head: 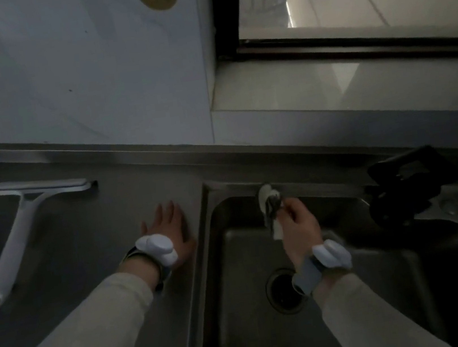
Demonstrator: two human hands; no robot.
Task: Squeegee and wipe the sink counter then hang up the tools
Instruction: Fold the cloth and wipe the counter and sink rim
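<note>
The left hand [171, 235] is lying spread flat on the counter [85, 254]. The right hand [300, 222] is pinching a small pale item [270, 211] over the sink [387, 283]. The squeegee [22, 231] is lying far left.

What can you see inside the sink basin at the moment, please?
Inside the sink are the drain and the right hand, pinching a small whitish scrap above it. The forearm covers part of the floor.

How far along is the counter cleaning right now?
Squeegeeing may be done: the squeegee lies set down on the counter. In hand: the right hand holds a small cloth over the sink, while the left hand rests flat. Left: hanging both tools.
</note>
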